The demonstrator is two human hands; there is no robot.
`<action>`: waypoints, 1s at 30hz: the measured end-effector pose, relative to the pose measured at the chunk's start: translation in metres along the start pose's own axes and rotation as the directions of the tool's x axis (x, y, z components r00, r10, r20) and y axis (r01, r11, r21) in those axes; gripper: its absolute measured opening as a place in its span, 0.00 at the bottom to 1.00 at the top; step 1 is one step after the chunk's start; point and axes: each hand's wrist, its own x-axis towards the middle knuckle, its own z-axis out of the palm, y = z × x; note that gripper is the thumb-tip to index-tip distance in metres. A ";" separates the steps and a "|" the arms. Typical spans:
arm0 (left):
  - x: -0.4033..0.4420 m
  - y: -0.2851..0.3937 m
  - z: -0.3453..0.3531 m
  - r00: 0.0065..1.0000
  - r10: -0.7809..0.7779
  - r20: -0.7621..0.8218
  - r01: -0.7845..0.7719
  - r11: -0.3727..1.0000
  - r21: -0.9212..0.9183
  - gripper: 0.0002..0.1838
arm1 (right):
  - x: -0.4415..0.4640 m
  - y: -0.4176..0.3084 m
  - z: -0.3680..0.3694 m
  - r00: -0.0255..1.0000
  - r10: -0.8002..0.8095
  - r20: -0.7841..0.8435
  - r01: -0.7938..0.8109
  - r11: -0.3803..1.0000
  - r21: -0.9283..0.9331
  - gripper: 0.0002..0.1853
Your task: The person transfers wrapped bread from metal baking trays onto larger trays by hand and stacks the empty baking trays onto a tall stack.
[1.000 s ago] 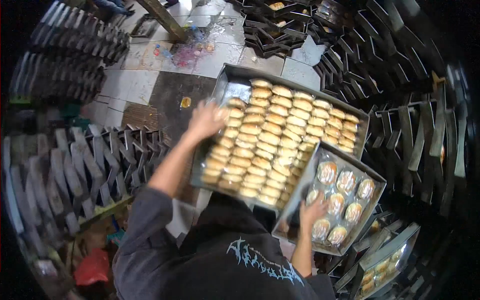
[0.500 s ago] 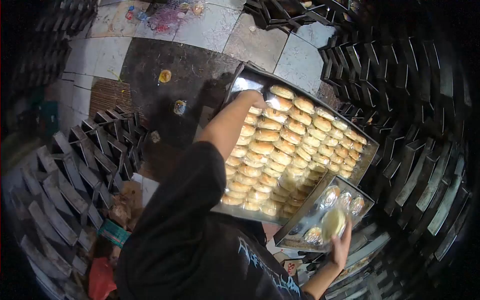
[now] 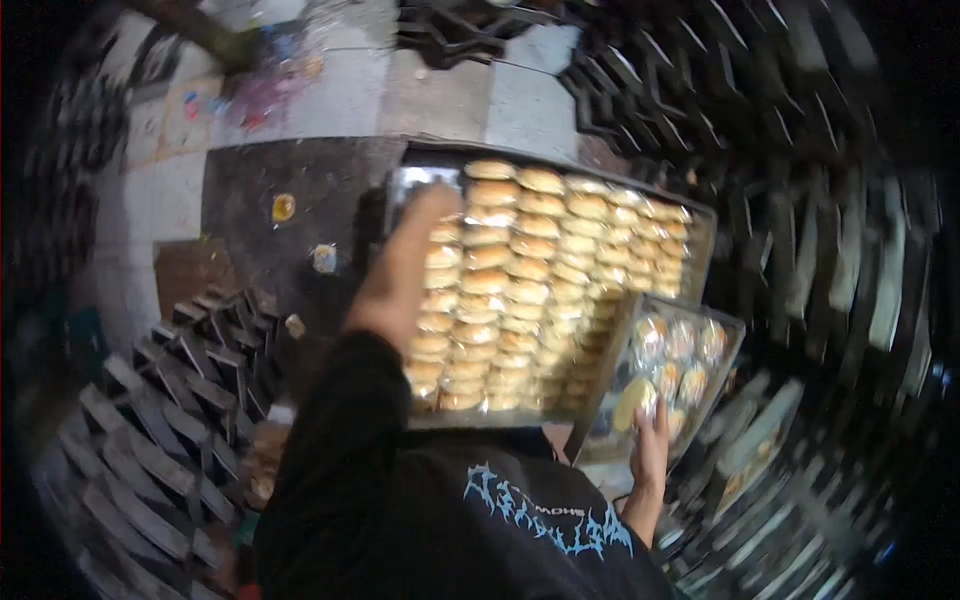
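A large metal tray (image 3: 700, 262) holds several rows of wrapped round buns (image 3: 487, 257) standing on edge. My left hand (image 3: 432, 205) is at the tray's upper left corner, close to the end of the leftmost row. Motion blur smears its fingers, so their grip does not show. Overlapping the lower right corner of that tray is a smaller metal tray (image 3: 735, 338) with several wrapped buns lying flat. My right hand (image 3: 650, 445) is closed on a pale wrapped bun (image 3: 632, 402), tilted over the small tray's left side.
Stacks of dark metal trays rise on the right (image 3: 840, 250) and lower left (image 3: 150, 440). More metal frames (image 3: 465, 35) stand at the top. A yellow wrapped item (image 3: 284, 208) and a small packet (image 3: 325, 258) lie on the stained tiled floor, near a flat brown piece (image 3: 195, 278).
The whole view has turned and shifted, moving the trays leftward and more level. My right hand has brought the bun lower and left over the small tray, where more buns now show.
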 end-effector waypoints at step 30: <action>-0.252 0.464 0.204 0.760 0.518 -0.392 -0.349 0.834 0.427 0.20 | 0.094 0.339 -0.224 0.965 0.109 -0.237 0.030 0.856 0.516 0.25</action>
